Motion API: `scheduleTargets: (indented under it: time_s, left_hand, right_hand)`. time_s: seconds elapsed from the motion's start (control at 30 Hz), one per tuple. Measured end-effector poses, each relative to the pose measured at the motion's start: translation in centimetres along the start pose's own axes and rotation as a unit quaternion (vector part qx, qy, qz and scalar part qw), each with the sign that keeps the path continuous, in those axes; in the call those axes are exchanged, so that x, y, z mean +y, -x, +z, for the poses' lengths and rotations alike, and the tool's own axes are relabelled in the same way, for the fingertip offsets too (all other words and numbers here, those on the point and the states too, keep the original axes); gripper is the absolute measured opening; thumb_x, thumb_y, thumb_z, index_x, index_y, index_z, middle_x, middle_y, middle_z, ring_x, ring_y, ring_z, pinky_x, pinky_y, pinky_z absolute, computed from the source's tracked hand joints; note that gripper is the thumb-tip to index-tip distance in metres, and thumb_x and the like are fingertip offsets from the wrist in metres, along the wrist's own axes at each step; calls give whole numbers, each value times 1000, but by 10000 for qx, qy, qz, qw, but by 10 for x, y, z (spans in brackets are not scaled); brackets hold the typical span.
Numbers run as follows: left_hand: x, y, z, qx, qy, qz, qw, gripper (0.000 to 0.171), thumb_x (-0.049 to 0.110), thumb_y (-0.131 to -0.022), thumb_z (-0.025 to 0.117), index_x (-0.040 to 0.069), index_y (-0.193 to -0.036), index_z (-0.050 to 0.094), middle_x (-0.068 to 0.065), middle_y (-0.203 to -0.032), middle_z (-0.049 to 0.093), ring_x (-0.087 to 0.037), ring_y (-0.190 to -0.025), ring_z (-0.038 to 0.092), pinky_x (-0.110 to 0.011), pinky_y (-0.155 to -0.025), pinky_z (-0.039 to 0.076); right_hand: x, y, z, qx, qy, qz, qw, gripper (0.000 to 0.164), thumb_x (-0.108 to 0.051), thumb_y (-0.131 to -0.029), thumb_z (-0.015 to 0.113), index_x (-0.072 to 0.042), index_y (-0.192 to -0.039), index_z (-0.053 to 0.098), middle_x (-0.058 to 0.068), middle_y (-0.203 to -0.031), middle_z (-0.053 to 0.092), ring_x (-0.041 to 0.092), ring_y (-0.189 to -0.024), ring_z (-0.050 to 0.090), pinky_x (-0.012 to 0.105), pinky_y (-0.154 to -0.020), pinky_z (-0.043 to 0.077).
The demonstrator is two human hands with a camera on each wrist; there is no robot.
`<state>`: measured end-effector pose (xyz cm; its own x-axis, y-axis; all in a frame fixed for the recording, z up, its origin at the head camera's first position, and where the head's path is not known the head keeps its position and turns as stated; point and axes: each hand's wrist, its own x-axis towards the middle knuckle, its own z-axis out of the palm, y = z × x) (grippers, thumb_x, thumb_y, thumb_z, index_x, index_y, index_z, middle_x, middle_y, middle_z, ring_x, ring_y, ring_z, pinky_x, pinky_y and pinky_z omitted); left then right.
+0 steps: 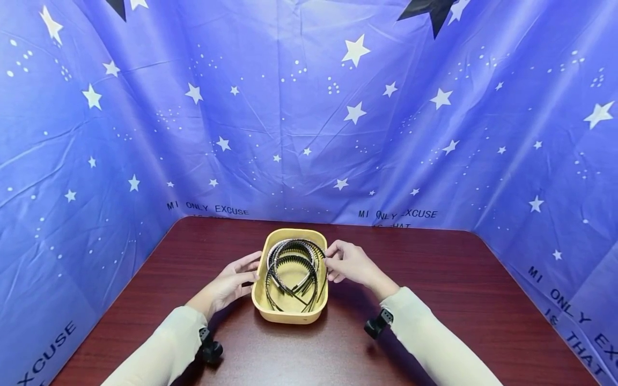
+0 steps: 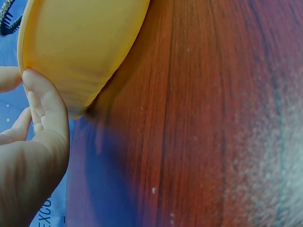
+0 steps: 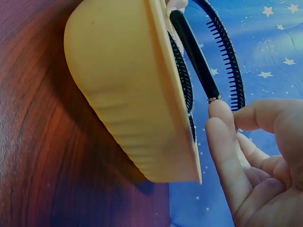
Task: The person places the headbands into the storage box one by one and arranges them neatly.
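Observation:
A yellow plastic basin (image 1: 287, 317) stands on the table, holding several dark toothed headbands (image 1: 292, 292), some with sparkly trim, overlapping in loops. My left hand (image 1: 232, 284) is at its left side, fingers loosely bent, fingertips touching the rim (image 2: 24, 47). At the opposite side, my right hand (image 1: 350, 261) pinches a black headband between thumb and fingers, just at the rim. In the right wrist view that headband (image 3: 227, 59) shows comb teeth and glittery edging, and rises beyond the basin's edge. Part of the basin's inside is hidden in both wrist views.
The dark red wooden table (image 1: 425, 321) reflects light near its front. Blue cloth (image 1: 309, 107) with white stars and black lettering surrounds it at the back and sides. Both forearms wear pale sleeves with black wrist cameras (image 1: 379, 323).

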<state>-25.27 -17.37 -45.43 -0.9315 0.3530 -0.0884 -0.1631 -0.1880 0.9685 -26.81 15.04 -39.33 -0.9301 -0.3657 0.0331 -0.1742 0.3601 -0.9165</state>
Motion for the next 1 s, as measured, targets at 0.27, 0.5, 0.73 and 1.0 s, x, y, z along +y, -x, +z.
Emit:
scheduleTargets:
  time_s: [0.27, 0.5, 0.73, 1.0]
  left_hand:
    - [0, 0, 0, 13, 15, -4, 10000, 76, -8, -91, 54, 4, -158, 23, -22, -145, 40, -16, -106, 60, -38, -91, 53]
    - [0, 1, -1, 10, -1, 3, 10000, 76, -8, -90, 54, 3, -158, 23, -21, -144, 41, -16, -106, 60, -37, -90, 53]
    - [0, 1, -1, 18, -13, -1, 10000, 76, -8, -90, 54, 3, -158, 23, -19, -142, 42, -15, -106, 59, -37, -90, 53]
    - [0, 0, 0, 6, 18, -11, 10000, 75, -8, -90, 55, 2, -158, 23, -18, -141, 43, -15, -106, 59, -37, -90, 53]
  right_hand:
    - [0, -2, 11, -73, 411, -194, 9989, 14, -6, -91, 65, 2, -100, 59, 11, -71, 65, 21, -56, 67, 52, -59, 59]
    - [1, -3, 16, -161, 629, -253, 9976, 13, -7, -88, 67, 1, -97, 61, 7, -70, 65, 20, -56, 66, 47, -56, 59]
    - [-3, -4, 18, -425, 980, -273, 9939, 13, -9, -87, 69, -1, -97, 63, 8, -68, 66, 17, -55, 65, 37, -52, 59]
    - [-4, -7, 18, -443, 1114, -69, 9928, 13, -10, -86, 71, -2, -94, 63, 11, -68, 66, 17, -51, 64, 44, -53, 59]
